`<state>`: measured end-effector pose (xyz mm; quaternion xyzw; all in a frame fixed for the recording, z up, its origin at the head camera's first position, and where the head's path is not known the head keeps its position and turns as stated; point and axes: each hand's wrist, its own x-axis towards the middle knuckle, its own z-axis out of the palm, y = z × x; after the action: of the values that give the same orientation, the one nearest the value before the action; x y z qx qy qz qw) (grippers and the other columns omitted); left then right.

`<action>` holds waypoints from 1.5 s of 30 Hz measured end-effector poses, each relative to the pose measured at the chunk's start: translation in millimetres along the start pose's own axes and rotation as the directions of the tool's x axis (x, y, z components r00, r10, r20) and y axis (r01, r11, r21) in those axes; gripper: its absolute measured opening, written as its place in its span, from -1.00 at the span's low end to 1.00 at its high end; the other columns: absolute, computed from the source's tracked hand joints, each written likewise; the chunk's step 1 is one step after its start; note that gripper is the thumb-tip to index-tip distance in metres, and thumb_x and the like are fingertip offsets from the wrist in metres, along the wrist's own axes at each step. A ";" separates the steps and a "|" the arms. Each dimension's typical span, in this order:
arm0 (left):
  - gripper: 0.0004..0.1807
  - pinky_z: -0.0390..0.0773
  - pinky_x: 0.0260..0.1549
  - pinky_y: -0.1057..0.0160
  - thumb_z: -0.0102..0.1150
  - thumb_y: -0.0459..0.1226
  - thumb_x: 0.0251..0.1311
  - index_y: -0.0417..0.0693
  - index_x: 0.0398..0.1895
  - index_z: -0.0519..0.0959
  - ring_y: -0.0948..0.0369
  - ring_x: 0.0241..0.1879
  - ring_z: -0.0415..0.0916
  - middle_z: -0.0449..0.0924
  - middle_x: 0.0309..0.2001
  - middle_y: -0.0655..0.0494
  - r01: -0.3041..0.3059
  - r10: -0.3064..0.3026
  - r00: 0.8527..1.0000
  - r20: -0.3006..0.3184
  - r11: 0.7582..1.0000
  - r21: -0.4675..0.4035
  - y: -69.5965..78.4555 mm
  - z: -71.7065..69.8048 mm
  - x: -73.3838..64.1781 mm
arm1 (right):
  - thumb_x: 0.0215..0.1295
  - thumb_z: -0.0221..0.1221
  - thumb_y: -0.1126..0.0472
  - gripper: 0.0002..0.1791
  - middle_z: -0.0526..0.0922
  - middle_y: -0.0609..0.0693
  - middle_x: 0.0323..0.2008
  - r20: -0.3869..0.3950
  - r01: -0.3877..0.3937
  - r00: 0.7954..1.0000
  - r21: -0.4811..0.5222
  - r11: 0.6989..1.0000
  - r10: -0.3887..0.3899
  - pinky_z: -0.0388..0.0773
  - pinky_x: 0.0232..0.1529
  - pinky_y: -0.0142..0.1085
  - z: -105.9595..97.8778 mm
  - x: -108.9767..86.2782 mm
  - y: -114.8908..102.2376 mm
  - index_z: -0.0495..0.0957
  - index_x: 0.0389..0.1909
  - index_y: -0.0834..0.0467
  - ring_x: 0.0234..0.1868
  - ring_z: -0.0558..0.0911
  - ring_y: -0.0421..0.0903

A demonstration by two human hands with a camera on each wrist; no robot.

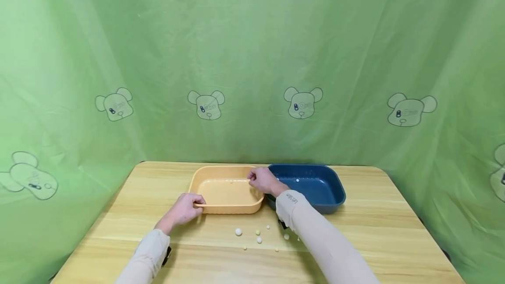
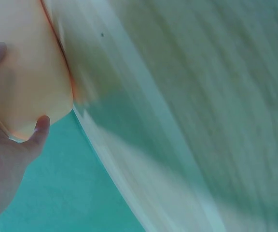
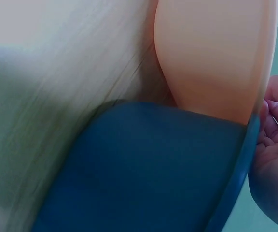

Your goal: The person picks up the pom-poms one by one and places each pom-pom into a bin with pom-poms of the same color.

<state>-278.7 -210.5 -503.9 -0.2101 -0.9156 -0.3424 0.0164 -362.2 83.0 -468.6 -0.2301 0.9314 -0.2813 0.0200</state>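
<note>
- Head view: An orange tray (image 1: 230,209) stands on the wood-grained bench (image 1: 158,179), its open side upward; a blue tray (image 1: 331,209) stands just beside it, to the person's right.
- Head view: The left hand (image 1: 187,207) grips the orange tray's rim at its near left corner.
- Head view: The right hand (image 1: 263,180) is above the right end of the orange tray, its fingers bent and drawn close together; I cannot tell whether a small piece is pinched between them.
- Head view: One tiny yellowish ball (image 1: 231,182) lies inside the orange tray, and a small white ball (image 1: 297,180) inside the blue one.
- Head view: More balls lie scattered on the bench in front of the trays, among them a larger white ball (image 1: 238,232) and a pale yellow ball (image 1: 257,232).
- Head view: Light sleeves (image 1: 327,244) cover both forearms; a green curtain (image 1: 252,56) printed with bear heads hangs behind the bench.
- Left wrist view: Digits of the left hand press on the orange tray's outer wall, near its rounded corner.
- Right wrist view: The right hand appears beyond the tray rims with its fingers curled, the fingertips partly hidden; the blue tray's end meets the orange wall in sight, though contact is uncertain.
</note>
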 end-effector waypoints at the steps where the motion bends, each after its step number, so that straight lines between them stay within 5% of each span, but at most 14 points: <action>1: -0.84 0.46 -0.29 0.15 0.22 -0.45 -0.09 0.03 -0.51 0.61 0.25 -0.39 0.43 0.59 -0.45 0.18 -0.001 0.001 1.000 0.000 1.000 -0.001 -0.3 0.0 0.2 | 0.14 0.16 0.35 -0.90 0.52 -0.09 -0.47 0.007 -0.006 1.000 0.000 1.000 0.006 0.45 -0.34 -0.36 0.2 0.6 0.7 0.57 -0.31 0.22 -0.44 0.46 -0.20; 32: -0.83 0.44 -0.30 0.17 0.22 -0.44 -0.13 0.06 -0.53 0.60 0.25 -0.39 0.42 0.55 -0.46 0.24 0.005 -0.005 1.000 -0.021 1.000 0.008 0.4 1.0 0.8 | 0.13 0.16 0.37 -0.86 0.54 -0.09 -0.47 -0.011 -0.009 1.000 -0.008 1.000 0.008 0.46 -0.34 -0.36 -1.5 4.0 0.0 0.61 -0.28 0.22 -0.44 0.46 -0.20; 45: -0.85 0.45 -0.35 0.22 0.22 -0.42 -0.12 0.06 -0.55 0.59 0.27 -0.44 0.42 0.58 -0.50 0.18 0.025 -0.025 1.000 -0.001 0.999 0.024 1.7 0.6 3.0 | 0.15 0.17 0.34 -0.87 0.56 -0.09 -0.45 -0.015 0.020 1.000 0.086 0.996 -0.019 0.49 -0.33 -0.37 -5.0 -4.4 1.4 0.62 -0.28 0.23 -0.40 0.49 -0.20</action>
<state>-280.7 -207.8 -502.7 -0.1985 -0.9221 -0.3319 0.0151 -359.7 88.5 -465.5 -0.2359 0.9162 -0.3232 0.0204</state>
